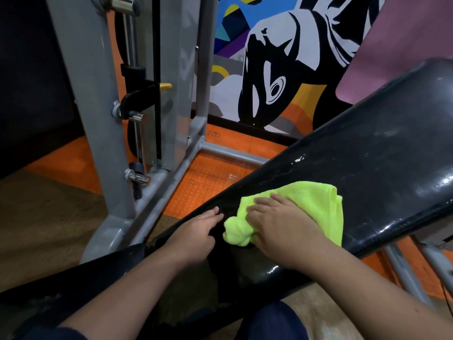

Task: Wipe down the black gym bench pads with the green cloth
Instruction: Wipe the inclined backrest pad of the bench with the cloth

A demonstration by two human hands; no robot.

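The black inclined back pad (367, 155) runs from the lower centre up to the right, shiny and streaked with wet. A bright green cloth (316, 204) lies bunched on its lower end. My right hand (279, 224) lies flat on the cloth with the fingers spread, pressing it against the pad. Just left of the cloth my left hand (196, 231) rests on the pad's lower left edge, fingertips touching the black surface. A second black pad (73, 280), the seat, stretches to the lower left under my left forearm.
A grey steel machine frame (103, 133) with chrome pegs and a yellow pin stands at left. Its base tubes (230, 153) cross the orange rubber floor (210, 177). A painted mural wall (282, 69) is behind. Grey bench legs (404, 273) stand at lower right.
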